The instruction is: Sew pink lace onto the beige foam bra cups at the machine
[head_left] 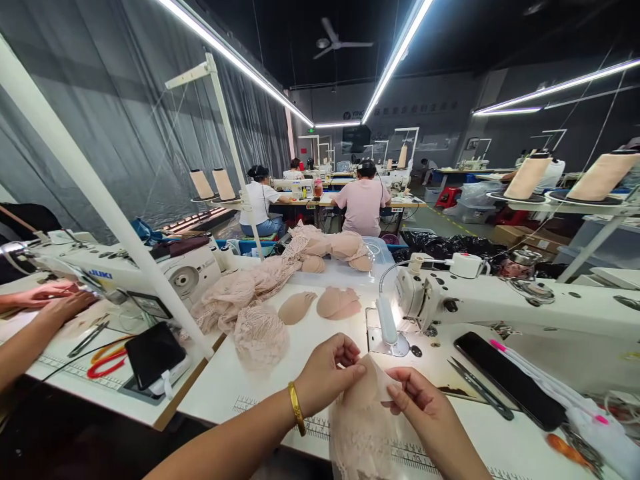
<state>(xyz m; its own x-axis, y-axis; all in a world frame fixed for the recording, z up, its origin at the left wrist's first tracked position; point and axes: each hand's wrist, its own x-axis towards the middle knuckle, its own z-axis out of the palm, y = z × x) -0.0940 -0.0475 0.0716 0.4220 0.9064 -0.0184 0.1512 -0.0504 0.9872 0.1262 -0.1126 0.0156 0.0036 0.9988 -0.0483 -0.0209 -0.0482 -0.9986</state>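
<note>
At the near edge of a glossy white sewing table (220, 383), here's a sheer beige lace-trimmed fabric piece (360, 427), thin and limp, its lower part draped across the printed black ruler scale (317, 425). The left hand (333, 373) pinches its top; the right hand (423, 400) grips a whitish corner. Smooth beige moulded cups (297, 308) lie beyond, and past them, seated workers (363, 203) under long white strip lights (397, 60), grey curtain (125, 133) alongside.

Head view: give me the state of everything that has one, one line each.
Left hand, pinching the beige fabric
Right hand, pinching the fabric's right side
Bangle, worn on the left wrist
Nearest sewing machine, light on beside its head
Phone at right, lying flat, screen dark
Ceiling strip lights, on
</note>
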